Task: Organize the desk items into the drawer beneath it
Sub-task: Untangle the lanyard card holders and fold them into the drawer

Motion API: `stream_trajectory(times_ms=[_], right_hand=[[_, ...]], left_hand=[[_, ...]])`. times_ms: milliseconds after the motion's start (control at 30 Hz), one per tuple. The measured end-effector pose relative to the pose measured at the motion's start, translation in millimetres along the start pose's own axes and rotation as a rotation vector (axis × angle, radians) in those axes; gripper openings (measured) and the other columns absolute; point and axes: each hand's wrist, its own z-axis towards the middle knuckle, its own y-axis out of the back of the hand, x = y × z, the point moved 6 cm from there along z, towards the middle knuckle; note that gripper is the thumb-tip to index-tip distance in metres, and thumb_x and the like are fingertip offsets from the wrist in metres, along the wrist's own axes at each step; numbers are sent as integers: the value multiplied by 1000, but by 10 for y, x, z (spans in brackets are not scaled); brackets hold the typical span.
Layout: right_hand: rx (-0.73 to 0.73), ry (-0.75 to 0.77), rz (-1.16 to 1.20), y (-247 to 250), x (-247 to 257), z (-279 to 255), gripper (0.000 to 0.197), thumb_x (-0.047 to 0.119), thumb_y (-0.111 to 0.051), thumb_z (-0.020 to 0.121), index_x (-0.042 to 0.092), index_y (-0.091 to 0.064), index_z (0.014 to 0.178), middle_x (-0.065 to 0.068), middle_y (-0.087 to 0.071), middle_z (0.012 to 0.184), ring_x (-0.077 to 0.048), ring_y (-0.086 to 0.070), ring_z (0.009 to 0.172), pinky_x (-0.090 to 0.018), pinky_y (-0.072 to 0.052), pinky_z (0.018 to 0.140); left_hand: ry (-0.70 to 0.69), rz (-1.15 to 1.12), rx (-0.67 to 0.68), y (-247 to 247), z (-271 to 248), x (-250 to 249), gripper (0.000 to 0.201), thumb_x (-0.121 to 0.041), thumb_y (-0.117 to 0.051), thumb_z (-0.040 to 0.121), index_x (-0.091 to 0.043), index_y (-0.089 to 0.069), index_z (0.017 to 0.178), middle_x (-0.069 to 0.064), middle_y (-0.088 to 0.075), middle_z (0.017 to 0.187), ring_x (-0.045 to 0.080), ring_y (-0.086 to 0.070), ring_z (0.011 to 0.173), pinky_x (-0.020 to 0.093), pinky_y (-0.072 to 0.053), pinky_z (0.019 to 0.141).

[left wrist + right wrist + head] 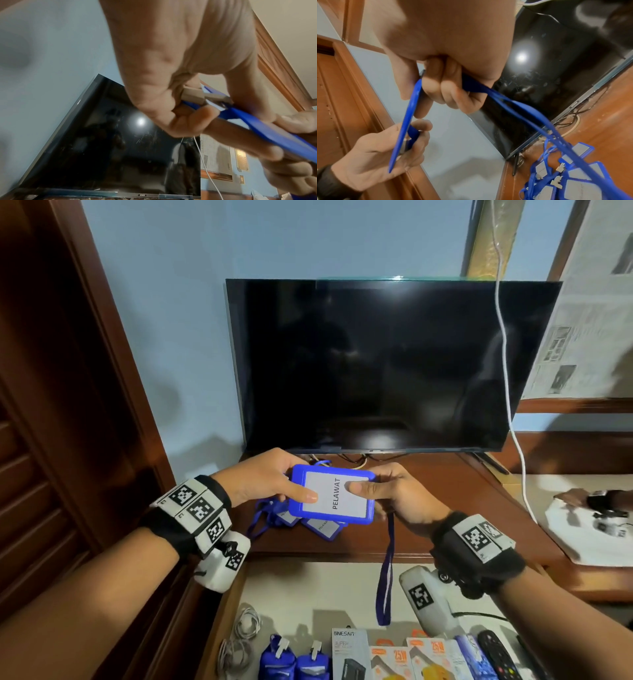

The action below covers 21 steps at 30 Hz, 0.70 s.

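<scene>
Blue badge holder [331,497] pinched between both hands' fingers [301,494].

Drawer [308,587] stood open; its back half lay bare, front edge lined with boxes [400,659], pouches [294,662], cable [239,635]. Badge pile [308,523] sat at desk [445,484] front edge; TV [376,364] blocked the rear.

A room in a home: a dark flat-screen television [383,364] stands on a polished wooden table [445,508] against a pale blue wall [171,320], with a panelled wooden door [41,440] at the left. Newspaper sheets [589,330] cover a wood-framed pane at the right. An open drawer [308,594] below the table holds boxed chargers [400,659], a remote control [500,655] and coiled white cables [239,642].
</scene>
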Motion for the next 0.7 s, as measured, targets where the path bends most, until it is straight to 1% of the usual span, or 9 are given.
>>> stream_trajectory(times_ms=[100, 167, 267, 333, 400, 467, 567, 633, 700], right_hand=[[-11, -3, -3, 22, -4, -10, 30, 23, -68, 79, -4, -71, 93, -47, -53, 84, -33, -32, 57, -19, -29, 42], [-10, 2, -1, 34, -10, -9, 20, 21, -71, 81, 5, -75, 92, -42, -54, 77, -31, -27, 57, -23, -24, 43], [-27, -7, 23, 75, -52, -40, 14, 23, -69, 84, 14, -76, 76, -16, -46, 56, -26, -18, 51, -31, -17, 49], [-55, 5, 38, 130, -104, -62, 33, 26, -69, 86, 4, -64, 62, -7, -32, 48, -20, -17, 47, -31, -16, 50], [-98, 5, 59, 182, -161, -91, 43, 29, -66, 85, -9, -57, 66, -5, -29, 46, -18, -17, 46, -30, -16, 49], [-128, 2, 74, 196, -238, -123, 45, 28, -66, 86, -12, -56, 69, -4, -28, 47, -18, -16, 47, -28, -15, 48], [-191, -15, 112, 160, -386, -169, 51, 26, -63, 87, -18, -47, 67, 0, -28, 42, -12, -18, 41, -19, -18, 45], [-242, -23, 126, 131, -478, -183, 53, 25, -58, 86, -20, -41, 66, 2, -28, 39, -12, -18, 39, -18, -19, 43], [-279, -20, 102, 108, -523, -189, 49, 20, -58, 91, -17, -42, 64, 2, -28, 39, -12, -17, 38, -18, -17, 43]], left_hand=[[8, 31, 103, -115, -27, -55, 14, -14, -74, 81, -23, -67, 75, -13, -68, 64, 3, -57, 57, 16, -42, 54], [11, 56, 97, -123, -22, -86, 18, -12, -74, 81, -21, -64, 69, -15, -65, 57, 2, -56, 52, 14, -41, 52], [-11, 57, 7, -49, -9, -108, 16, -11, -76, 79, -19, -65, 71, -13, -67, 59, 1, -57, 54, 14, -41, 51], [-23, -8, -84, 28, -8, -98, 9, -10, -75, 79, -14, -68, 75, -9, -69, 66, 1, -57, 55, 15, -41, 52], [-32, -84, -170, 85, -11, -72, 6, -9, -74, 80, -7, -70, 84, -4, -72, 75, 1, -59, 58, 15, -42, 52], [-30, -159, -242, 105, -14, -47, 12, -9, -72, 81, -3, -70, 92, 4, -73, 84, 3, -61, 59, 17, -42, 53], [-35, -300, -322, 95, -5, -33, 5, -8, -69, 84, -5, -69, 88, 9, -71, 83, 9, -55, 58, 20, -40, 52], [-33, -342, -399, 107, 19, 4, 9, -14, -73, 82, -7, -70, 87, 10, -72, 83, 19, -54, 64, 23, -41, 54], [-22, -315, -478, 115, 42, 52, 25, -30, -77, 72, -11, -72, 88, 9, -73, 83, 22, -56, 66, 32, -45, 59]])
